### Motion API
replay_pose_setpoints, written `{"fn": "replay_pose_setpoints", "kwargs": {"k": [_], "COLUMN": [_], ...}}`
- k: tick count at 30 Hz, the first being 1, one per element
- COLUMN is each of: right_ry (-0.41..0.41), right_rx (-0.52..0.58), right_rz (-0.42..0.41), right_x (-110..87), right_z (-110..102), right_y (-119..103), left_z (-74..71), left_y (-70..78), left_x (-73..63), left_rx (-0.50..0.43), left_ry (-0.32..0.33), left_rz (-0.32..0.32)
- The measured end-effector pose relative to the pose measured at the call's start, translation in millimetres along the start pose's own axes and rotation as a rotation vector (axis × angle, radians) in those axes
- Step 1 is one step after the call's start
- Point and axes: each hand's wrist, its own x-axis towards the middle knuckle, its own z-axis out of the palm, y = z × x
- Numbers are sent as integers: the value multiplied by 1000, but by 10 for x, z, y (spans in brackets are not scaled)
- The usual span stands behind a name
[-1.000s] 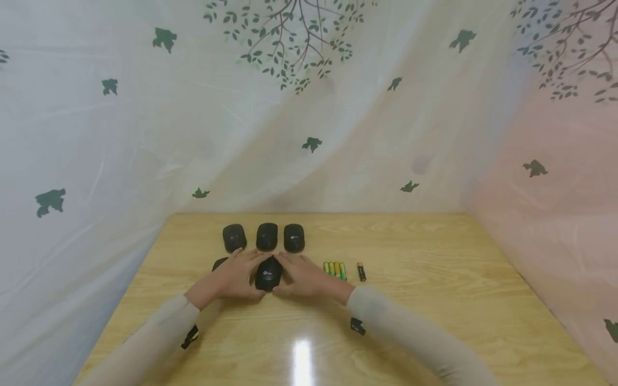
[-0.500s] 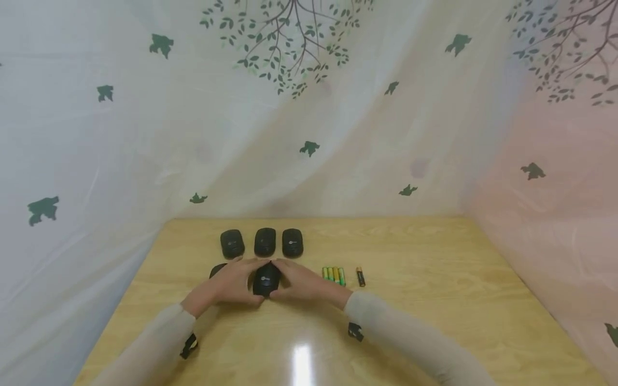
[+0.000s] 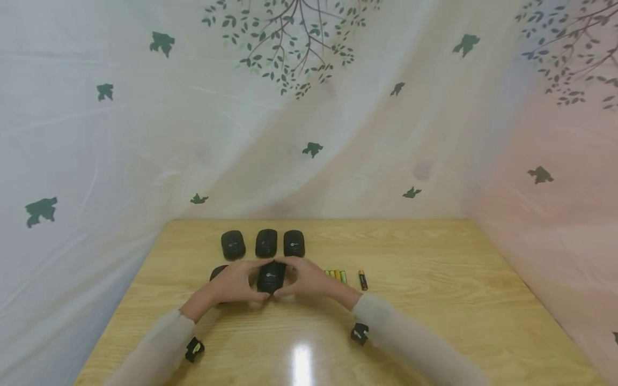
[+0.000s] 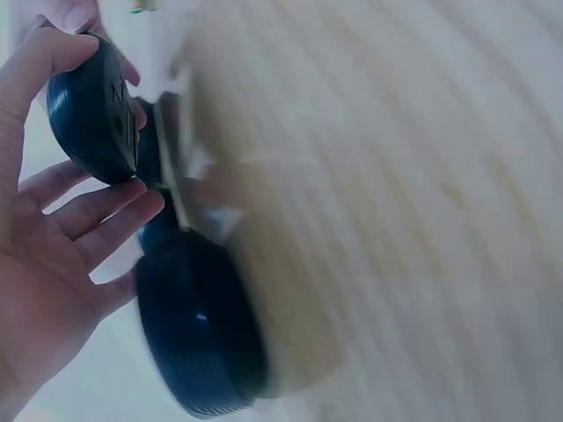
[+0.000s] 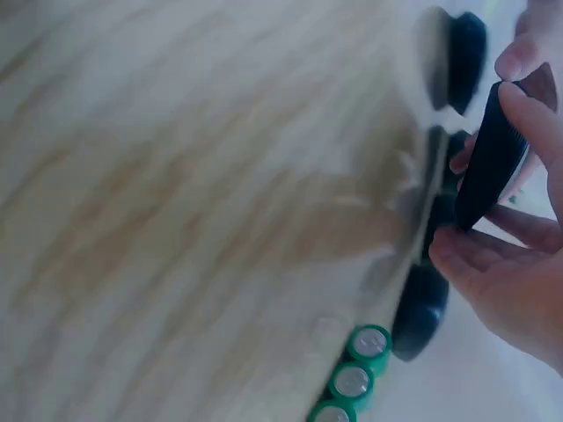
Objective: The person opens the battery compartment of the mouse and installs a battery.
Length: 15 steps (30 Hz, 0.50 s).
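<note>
Both hands hold one black computer mouse (image 3: 271, 276) between them, thumbs at its near end and fingers at its far end. My left hand (image 3: 235, 282) grips it from the left and my right hand (image 3: 309, 280) from the right. Seen from the left wrist, the mouse (image 4: 92, 114) is tilted and raised above the table, its underside partly showing. In the right wrist view its dark side (image 5: 489, 167) sits between thumb and fingertips. Another black mouse (image 3: 218, 272) lies on the table beside my left hand, partly covered by it.
Three more black mice, a left one (image 3: 233, 245), a middle one (image 3: 266, 243) and a right one (image 3: 294, 243), stand in a row behind the hands. A row of several green-yellow batteries (image 3: 338, 275) lies to the right, with a single dark battery (image 3: 363, 280) beyond it.
Both hands and the mouse have shifted slightly right, so my right hand now overlaps the left end of the battery row. The grip looks the same; the head view has shifted a little.
</note>
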Motion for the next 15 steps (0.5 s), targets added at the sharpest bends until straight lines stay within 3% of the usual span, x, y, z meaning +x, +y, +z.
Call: {"fn": "replay_pose_setpoints", "kwargs": {"k": [3,9,11,15], "right_ry": [18,58,90,189], "right_rx": [83,295,319,260], "right_rz": [13,-55,-72,-77], "right_x": [-45,-64,-53,-45], "right_z": [-122,-408,-457,-501], "right_y": [-21,-60,-77,-105], "left_z": [-63,-148,-151,-129], "left_y": [63,187,235,354], "left_x": [19,150,212,335], "left_rx": [-78,-158,-158,-137], "left_ry": [41,183,212,224], "left_rz": [0,-26,-45,-65]}}
